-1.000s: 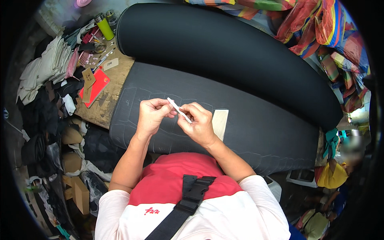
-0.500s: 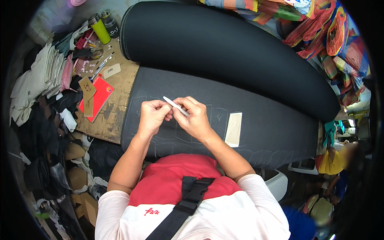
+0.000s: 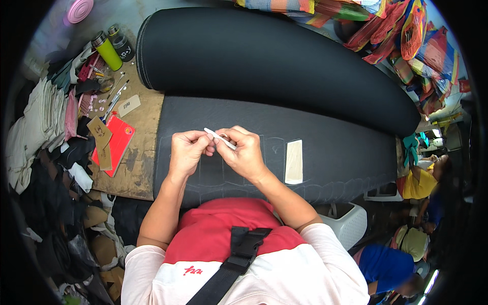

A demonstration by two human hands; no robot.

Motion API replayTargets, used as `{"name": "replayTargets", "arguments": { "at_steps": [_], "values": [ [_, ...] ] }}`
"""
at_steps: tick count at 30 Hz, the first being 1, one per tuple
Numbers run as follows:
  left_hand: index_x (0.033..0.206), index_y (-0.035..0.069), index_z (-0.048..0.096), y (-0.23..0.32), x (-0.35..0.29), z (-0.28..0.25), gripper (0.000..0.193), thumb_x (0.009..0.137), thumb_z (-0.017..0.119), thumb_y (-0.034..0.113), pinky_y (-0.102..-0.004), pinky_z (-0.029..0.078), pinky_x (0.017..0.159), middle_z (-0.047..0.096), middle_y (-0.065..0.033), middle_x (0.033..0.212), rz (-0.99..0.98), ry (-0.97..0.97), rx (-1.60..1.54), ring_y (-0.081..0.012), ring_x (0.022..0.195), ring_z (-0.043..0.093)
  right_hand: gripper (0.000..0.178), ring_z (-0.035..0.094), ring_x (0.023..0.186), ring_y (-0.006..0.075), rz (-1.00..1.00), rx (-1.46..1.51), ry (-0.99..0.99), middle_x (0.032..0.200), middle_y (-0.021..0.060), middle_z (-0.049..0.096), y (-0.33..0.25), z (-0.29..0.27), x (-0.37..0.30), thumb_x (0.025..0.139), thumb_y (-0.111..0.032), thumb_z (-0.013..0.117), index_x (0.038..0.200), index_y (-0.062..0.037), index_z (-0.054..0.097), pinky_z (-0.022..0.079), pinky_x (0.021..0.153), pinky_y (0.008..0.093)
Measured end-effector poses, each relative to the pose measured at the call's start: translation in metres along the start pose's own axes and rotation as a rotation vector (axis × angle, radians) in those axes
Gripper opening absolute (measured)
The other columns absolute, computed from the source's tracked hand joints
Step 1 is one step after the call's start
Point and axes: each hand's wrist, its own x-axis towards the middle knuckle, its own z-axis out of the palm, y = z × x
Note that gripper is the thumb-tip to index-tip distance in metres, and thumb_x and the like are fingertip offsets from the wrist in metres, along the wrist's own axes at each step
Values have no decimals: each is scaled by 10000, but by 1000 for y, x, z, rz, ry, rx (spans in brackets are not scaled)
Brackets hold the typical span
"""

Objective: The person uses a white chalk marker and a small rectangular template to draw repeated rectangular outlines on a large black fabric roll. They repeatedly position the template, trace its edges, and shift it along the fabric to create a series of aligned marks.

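My right hand (image 3: 244, 152) is closed round a slim white pen (image 3: 223, 141), which slants up to the left in front of my chest. At the pen's upper left end, my left hand (image 3: 188, 152) has its thumb and fingers pinched together; whether they grip the pen or something small is hidden. Both hands are above black sheet material (image 3: 213, 109) marked with pale outlines. A pale, narrow four-sided template (image 3: 294, 162) lies on it, right of my right hand.
A thick black roll (image 3: 274, 61) lies along the far side. On the wooden tabletop (image 3: 142, 147) at left are a red notebook (image 3: 119, 140), brown card pieces (image 3: 100, 133), pens and a green bottle (image 3: 107, 51). Folded cloth (image 3: 38, 122) is piled farther left. Other people (image 3: 386, 267) sit at lower right.
The view has shifted, so the table and roll sit further left and slightly lower. My left fingertips now meet the pen's upper end, and the pen lies a little flatter.
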Motion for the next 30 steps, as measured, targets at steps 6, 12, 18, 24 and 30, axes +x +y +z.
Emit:
{"name": "replayTargets", "arguments": {
  "at_steps": [6, 12, 18, 24, 30],
  "values": [
    [774, -57, 671, 0, 5, 11, 143, 845, 590, 37, -219, 471, 502, 633, -83, 660, 15, -6, 105, -99, 547, 565, 154, 622, 575, 221, -187, -362, 105, 698, 70, 591, -1, -3, -2, 714, -72, 687, 865, -43, 697, 504, 500, 322],
    [765, -36, 688, -3, 9, 15, 152, 826, 607, 77, -191, 451, 455, 622, -53, 621, -47, 21, 144, -70, 507, 549, 172, 609, 557, 207, -268, -554, 82, 698, 53, 541, -2, -9, -3, 701, -81, 696, 869, -43, 688, 503, 480, 321],
    [746, -30, 685, -8, 12, 16, 155, 823, 599, 73, -187, 435, 434, 612, -56, 601, -96, 54, 172, -69, 490, 541, 163, 618, 564, 220, -241, -564, 81, 702, 59, 551, 2, -7, -4, 711, -91, 693, 864, -36, 686, 501, 470, 328],
    [761, -38, 679, -9, 15, 12, 159, 830, 584, 70, -192, 441, 437, 620, -65, 614, -154, 23, 156, -79, 490, 548, 110, 616, 536, 266, -138, -447, 86, 688, 87, 586, 8, -4, -2, 719, -106, 675, 806, -40, 688, 508, 486, 350],
    [727, -36, 661, -6, 17, 10, 173, 838, 578, 67, -195, 445, 436, 618, -69, 611, -216, 7, 181, -85, 478, 547, 80, 609, 533, 243, -193, -608, 11, 643, 74, 552, 6, -8, 0, 710, -126, 673, 747, -58, 653, 502, 485, 355]
  ]
}}
